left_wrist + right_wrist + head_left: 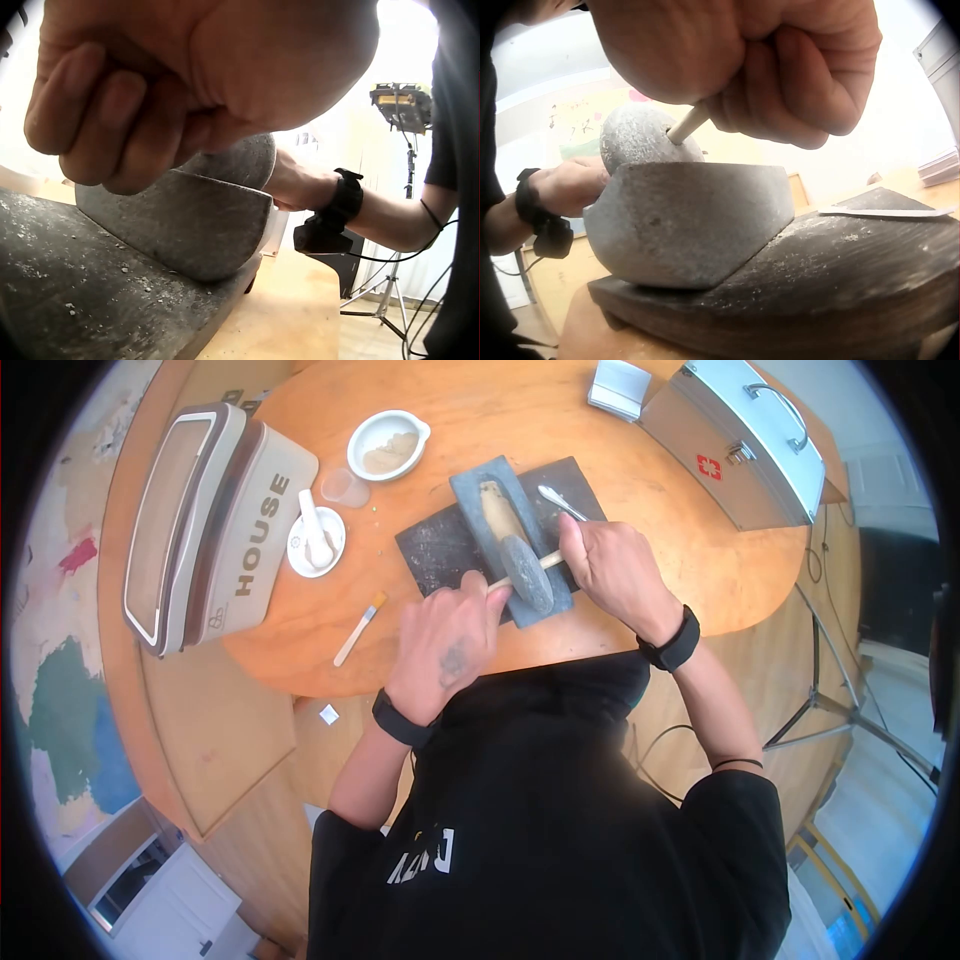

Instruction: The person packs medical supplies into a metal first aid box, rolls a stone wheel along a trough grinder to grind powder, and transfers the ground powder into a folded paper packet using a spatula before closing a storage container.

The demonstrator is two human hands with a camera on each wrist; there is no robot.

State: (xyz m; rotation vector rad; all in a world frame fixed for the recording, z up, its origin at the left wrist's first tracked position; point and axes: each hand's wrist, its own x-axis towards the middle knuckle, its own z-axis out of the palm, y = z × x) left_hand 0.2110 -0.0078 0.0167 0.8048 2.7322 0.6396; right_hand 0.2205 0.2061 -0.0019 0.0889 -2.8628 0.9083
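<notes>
A grey stone grinding wheel (pixel 527 575) stands on edge in the near end of a boat-shaped stone trough (pixel 466 487). Its wooden axle (pixel 688 124) sticks out on both sides. My left hand (pixel 445 645) grips the left end, fingers curled in the left wrist view. On the other side my right hand (pixel 620 572) holds the right end, with its thumb along the top. Tan powder (pixel 500 515) lies in the trough beyond the wheel. Beneath the trough is a dark board (pixel 840 262) dusted with crumbs, and a metal spoon (pixel 562 502) rests on its far right part.
Left of the board are a brush (pixel 360 628), a small white mortar (pixel 299 563) with a pestle (pixel 311 520), a translucent cup (pixel 345 487) and a white bowl (pixel 357 448) of powder. A beige case (pixel 262 540) stands far left, a metal case (pixel 735 450) far right beside stacked paper (pixel 618 390).
</notes>
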